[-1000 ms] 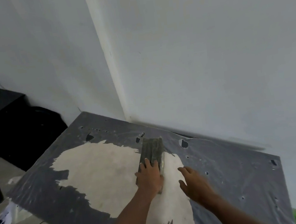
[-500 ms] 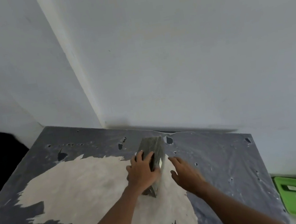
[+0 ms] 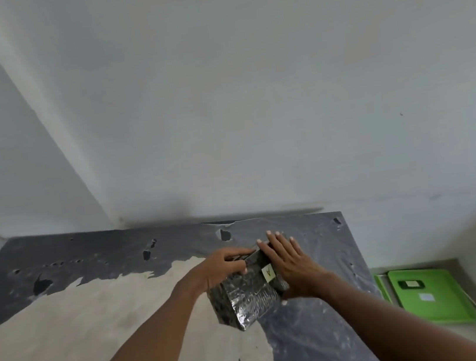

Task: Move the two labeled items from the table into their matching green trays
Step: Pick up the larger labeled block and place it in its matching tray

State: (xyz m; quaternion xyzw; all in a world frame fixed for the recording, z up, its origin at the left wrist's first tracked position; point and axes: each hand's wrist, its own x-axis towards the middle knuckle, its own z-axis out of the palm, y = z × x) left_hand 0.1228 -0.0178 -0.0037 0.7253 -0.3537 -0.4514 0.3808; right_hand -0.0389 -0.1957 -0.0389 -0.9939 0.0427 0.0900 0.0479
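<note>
A dark, shiny foil-wrapped block (image 3: 248, 297) with a small pale label marked "A" is held tilted just above the worn grey table (image 3: 88, 264). My left hand (image 3: 222, 267) grips its far left edge, fingers curled over the top. On the block's right side my right hand (image 3: 292, 265) presses flat, fingers straight. A green tray (image 3: 434, 305) with a white label lies on the floor to the right of the table. A second green tray (image 3: 380, 285) shows only as an edge beside it. No second labeled item is in view.
The table stands in a corner against white walls (image 3: 247, 86). Its grey covering is peeled, with a large pale bare patch (image 3: 97, 325) on the left and middle. The table's right edge (image 3: 359, 255) drops to the floor where the trays lie.
Both hands have closed on the block and lifted it toward me and to the right; its label now faces up. My view has swung right, bringing the green trays further in.
</note>
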